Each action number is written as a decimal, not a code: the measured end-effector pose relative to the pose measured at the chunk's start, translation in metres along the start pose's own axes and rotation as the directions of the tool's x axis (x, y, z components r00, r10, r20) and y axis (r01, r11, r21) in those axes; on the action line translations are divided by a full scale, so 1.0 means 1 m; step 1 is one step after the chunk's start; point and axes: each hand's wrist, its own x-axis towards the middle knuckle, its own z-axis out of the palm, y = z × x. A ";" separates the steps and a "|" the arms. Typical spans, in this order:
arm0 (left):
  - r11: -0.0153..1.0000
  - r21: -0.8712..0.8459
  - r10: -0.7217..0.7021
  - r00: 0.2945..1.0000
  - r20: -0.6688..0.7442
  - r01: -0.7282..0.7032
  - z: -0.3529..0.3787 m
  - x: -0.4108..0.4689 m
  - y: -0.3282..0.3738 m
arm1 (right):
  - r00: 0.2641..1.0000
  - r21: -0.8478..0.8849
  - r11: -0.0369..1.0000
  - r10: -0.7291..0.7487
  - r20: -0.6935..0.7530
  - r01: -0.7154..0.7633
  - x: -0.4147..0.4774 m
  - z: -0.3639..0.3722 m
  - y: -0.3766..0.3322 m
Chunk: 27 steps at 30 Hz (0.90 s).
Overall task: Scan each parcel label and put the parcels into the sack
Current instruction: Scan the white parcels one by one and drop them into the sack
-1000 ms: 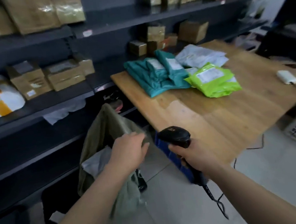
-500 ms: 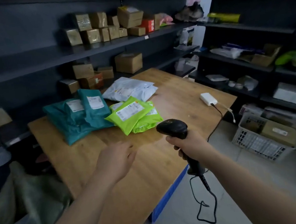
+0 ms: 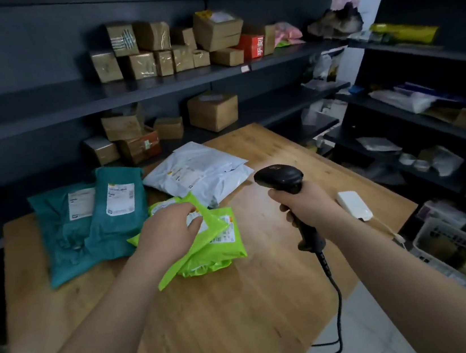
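On the wooden tabletop (image 3: 214, 312), the top green parcel (image 3: 190, 256) lies across the lower green parcel (image 3: 224, 254), just beside the teal parcels (image 3: 115, 215) and near the white parcels (image 3: 198, 172). The left hand (image 3: 171, 232) is on the top green parcel, its fingers (image 3: 185, 209) curled over the far edge and its thumb on the label. The right hand (image 3: 307, 208) grips the handle of the black scanner (image 3: 279, 177) above the tabletop, head toward the parcels, and its cable (image 3: 337, 310) hangs down. A small white box (image 3: 352, 205) lies close by. Cardboard boxes (image 3: 212, 110) sit on the dark shelves (image 3: 38, 104) behind.
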 end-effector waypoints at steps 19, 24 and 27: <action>0.777 0.051 -0.620 0.748 0.238 0.627 0.112 0.229 -0.059 | 0.962 -0.006 0.998 -0.062 0.265 0.066 0.353 0.056 -0.021; 0.527 -0.147 -0.779 0.544 0.312 0.837 0.152 0.259 -0.076 | 0.912 -0.031 0.999 0.008 0.410 0.006 0.413 0.086 0.002; 0.389 -0.311 -0.827 0.477 0.296 0.867 0.164 0.275 -0.083 | 0.873 -0.044 0.998 0.061 0.485 -0.046 0.433 0.099 0.014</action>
